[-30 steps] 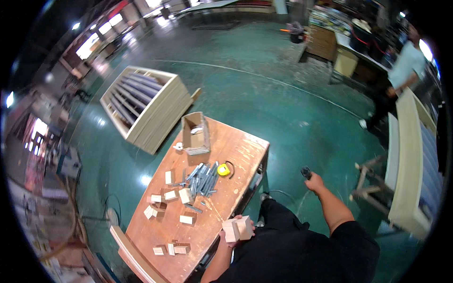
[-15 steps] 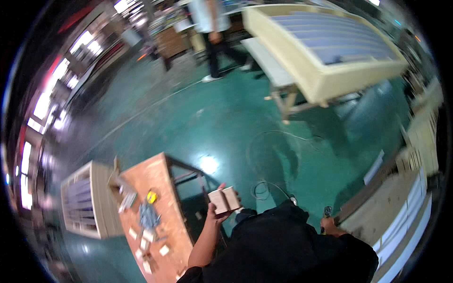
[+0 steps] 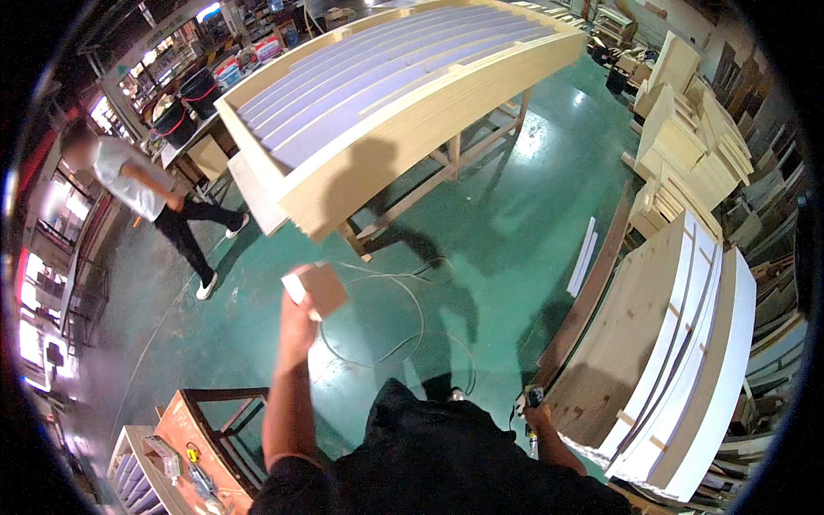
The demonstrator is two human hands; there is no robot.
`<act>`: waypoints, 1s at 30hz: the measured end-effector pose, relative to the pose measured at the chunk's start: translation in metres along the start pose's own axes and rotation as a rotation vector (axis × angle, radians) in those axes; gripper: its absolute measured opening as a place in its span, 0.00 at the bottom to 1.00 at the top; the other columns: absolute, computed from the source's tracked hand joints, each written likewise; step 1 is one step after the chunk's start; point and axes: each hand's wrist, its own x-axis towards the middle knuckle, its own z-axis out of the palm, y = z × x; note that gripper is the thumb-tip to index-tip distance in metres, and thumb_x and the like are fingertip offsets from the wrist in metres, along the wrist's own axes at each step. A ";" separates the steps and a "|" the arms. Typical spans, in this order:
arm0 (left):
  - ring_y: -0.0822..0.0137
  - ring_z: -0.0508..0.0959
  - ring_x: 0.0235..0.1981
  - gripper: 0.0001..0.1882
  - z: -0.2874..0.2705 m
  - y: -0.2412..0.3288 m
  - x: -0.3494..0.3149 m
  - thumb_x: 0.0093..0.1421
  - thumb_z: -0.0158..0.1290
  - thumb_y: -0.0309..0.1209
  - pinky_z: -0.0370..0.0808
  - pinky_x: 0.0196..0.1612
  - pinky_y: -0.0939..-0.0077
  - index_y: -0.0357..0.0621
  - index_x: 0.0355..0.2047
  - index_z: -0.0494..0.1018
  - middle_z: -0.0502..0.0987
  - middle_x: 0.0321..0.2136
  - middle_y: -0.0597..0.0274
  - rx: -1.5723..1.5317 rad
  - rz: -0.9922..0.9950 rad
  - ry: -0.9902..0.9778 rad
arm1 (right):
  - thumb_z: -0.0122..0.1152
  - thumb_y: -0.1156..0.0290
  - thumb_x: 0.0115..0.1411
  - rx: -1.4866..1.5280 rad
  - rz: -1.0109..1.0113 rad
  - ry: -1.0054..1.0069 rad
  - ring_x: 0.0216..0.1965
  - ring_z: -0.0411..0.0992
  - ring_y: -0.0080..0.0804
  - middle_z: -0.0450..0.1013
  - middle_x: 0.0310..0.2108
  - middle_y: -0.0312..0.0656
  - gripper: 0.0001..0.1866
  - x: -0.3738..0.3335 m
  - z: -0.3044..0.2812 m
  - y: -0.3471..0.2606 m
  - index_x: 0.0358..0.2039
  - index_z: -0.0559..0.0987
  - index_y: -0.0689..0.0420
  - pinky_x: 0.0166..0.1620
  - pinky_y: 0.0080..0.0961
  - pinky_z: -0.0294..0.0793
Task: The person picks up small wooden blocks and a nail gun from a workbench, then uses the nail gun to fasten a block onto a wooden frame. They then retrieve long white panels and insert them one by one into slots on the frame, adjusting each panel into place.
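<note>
My left hand (image 3: 298, 328) is raised in front of me, its fingers closed round small wooden blocks (image 3: 326, 290) with a brown face and pale edges. How many blocks sit in the grip cannot be told from here. Low at my right side, my right hand (image 3: 539, 418) is wrapped round a dark hand tool (image 3: 534, 396). Its exact kind is too small to make out. Beyond my left hand stands a large pale wooden frame (image 3: 412, 120) with purple-grey slats, resting on a wooden trestle (image 3: 455, 154).
A hose (image 3: 421, 313) lies looped on the green floor. Stacked boards and panels (image 3: 618, 343) line the right side. An orange-brown table (image 3: 184, 421) with tools stands lower left, beside a smaller slatted frame (image 3: 129, 455). A person (image 3: 142, 189) walks at the left.
My view has swung right, toward the large frame. My left hand has risen and reached forward with the blocks. The right hand still grips its tool; the table has slid to the lower left.
</note>
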 end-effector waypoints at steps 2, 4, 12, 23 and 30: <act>0.57 0.75 0.59 0.49 0.026 0.023 0.056 0.55 0.69 0.57 0.77 0.60 0.57 0.42 0.67 0.61 0.72 0.60 0.56 0.121 0.061 0.042 | 0.70 0.69 0.52 0.147 0.034 0.001 0.28 0.77 0.39 0.78 0.28 0.47 0.11 0.020 -0.021 -0.023 0.31 0.78 0.62 0.30 0.42 0.76; 0.61 0.75 0.58 0.51 0.063 0.060 0.109 0.51 0.72 0.58 0.75 0.59 0.62 0.42 0.66 0.63 0.73 0.57 0.59 0.212 0.119 0.109 | 0.69 0.70 0.53 0.151 0.116 -0.013 0.27 0.76 0.40 0.77 0.27 0.48 0.10 0.035 -0.026 -0.056 0.32 0.78 0.62 0.29 0.42 0.75; 0.64 0.75 0.57 0.53 0.130 0.040 0.300 0.47 0.74 0.58 0.75 0.59 0.64 0.42 0.64 0.64 0.73 0.54 0.59 0.211 0.108 0.078 | 0.69 0.58 0.60 -0.255 -0.201 -0.139 0.41 0.72 0.40 0.70 0.43 0.43 0.24 0.224 -0.070 -0.015 0.50 0.73 0.57 0.41 0.42 0.71; 0.61 0.77 0.52 0.42 0.211 0.018 0.569 0.54 0.72 0.46 0.75 0.57 0.62 0.38 0.62 0.66 0.77 0.52 0.53 0.406 -0.103 0.016 | 0.63 0.62 0.67 0.505 -0.240 -0.197 0.19 0.70 0.38 0.71 0.20 0.43 0.11 0.434 -0.244 -0.283 0.31 0.77 0.54 0.25 0.44 0.73; 0.60 0.78 0.56 0.46 0.278 -0.050 0.684 0.51 0.74 0.46 0.80 0.53 0.58 0.40 0.64 0.64 0.75 0.55 0.52 0.363 -0.397 0.068 | 0.65 0.71 0.62 0.075 -0.353 -0.318 0.21 0.67 0.37 0.71 0.21 0.41 0.06 0.646 -0.309 -0.427 0.35 0.76 0.57 0.26 0.47 0.68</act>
